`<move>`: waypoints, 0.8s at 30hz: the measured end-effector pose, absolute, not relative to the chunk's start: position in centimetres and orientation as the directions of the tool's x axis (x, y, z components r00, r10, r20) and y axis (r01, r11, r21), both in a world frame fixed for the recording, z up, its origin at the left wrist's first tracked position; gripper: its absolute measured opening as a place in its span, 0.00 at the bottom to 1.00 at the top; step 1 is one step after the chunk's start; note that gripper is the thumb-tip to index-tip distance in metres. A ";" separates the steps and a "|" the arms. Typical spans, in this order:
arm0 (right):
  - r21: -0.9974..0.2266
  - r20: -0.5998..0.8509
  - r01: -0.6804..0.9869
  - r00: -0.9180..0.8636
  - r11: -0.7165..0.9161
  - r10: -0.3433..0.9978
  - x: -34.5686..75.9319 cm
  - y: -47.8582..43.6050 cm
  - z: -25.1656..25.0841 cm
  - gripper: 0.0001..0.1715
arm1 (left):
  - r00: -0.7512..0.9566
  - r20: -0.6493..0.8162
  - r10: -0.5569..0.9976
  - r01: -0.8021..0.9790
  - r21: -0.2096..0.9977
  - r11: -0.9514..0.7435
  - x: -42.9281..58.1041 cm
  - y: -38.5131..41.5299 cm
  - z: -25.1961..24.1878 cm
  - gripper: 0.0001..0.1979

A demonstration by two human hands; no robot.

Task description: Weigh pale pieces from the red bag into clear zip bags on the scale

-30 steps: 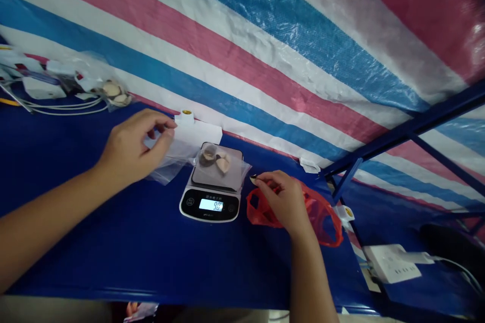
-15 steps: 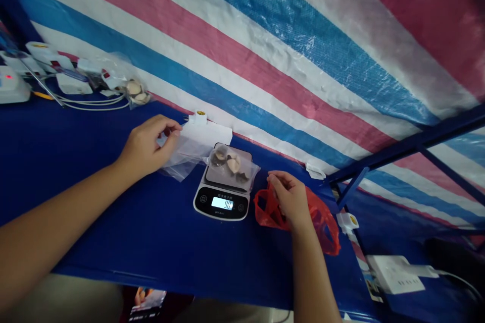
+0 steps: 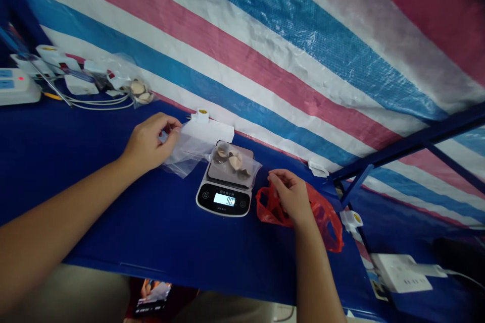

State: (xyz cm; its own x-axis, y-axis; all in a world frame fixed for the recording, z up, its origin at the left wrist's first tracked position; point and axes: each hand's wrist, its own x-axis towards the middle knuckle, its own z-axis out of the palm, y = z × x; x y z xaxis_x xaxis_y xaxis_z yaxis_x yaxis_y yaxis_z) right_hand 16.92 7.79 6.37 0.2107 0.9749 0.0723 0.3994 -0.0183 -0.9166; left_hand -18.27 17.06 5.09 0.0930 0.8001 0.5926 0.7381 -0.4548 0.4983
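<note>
A small digital scale (image 3: 224, 202) stands on the blue table, its lit display reading about 9.0. On its plate lies a clear plastic bag with several pale and dark pieces (image 3: 235, 161) in it. My left hand (image 3: 151, 140), left of the scale, pinches thin clear plastic (image 3: 189, 149) that reaches to the scale. To the right of the scale, my right hand (image 3: 290, 194) hovers over or touches a red plastic bag (image 3: 322, 212). Its fingers are pressed together, and what they hold, if anything, is too small to make out.
A white plug (image 3: 200, 116) and white paper lie behind the scale. At the back left are a power strip (image 3: 18, 86), cables and a bag of pale pieces (image 3: 140, 92). Another power strip (image 3: 401, 272) sits at the lower right. A phone (image 3: 153, 295) shows below the table edge (image 3: 182, 278).
The whole view has shifted slightly, with the scene a little further right. Both hands keep nearly the same place and pose.
</note>
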 end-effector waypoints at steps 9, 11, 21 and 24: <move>-0.922 -0.073 0.366 0.167 -0.130 0.983 16.1 7.2 7.9 0.22 | 0.107 0.583 0.805 0.741 0.493 -0.456 -18.3 16.8 5.3 0.07; -0.928 -0.070 0.349 0.173 -0.128 0.982 16.2 7.1 8.0 0.23 | 0.109 0.582 0.806 0.740 0.493 -0.456 -18.3 16.8 5.4 0.08; -0.865 -0.427 0.416 -0.312 -0.281 0.849 17.1 4.9 10.2 0.35 | 0.113 0.593 0.797 0.729 0.495 -0.472 -18.2 16.8 5.5 0.07; -0.810 -0.460 0.503 -0.230 -0.300 0.857 17.3 5.0 9.7 0.33 | 0.109 0.597 0.795 0.732 0.493 -0.470 -18.2 16.7 5.6 0.07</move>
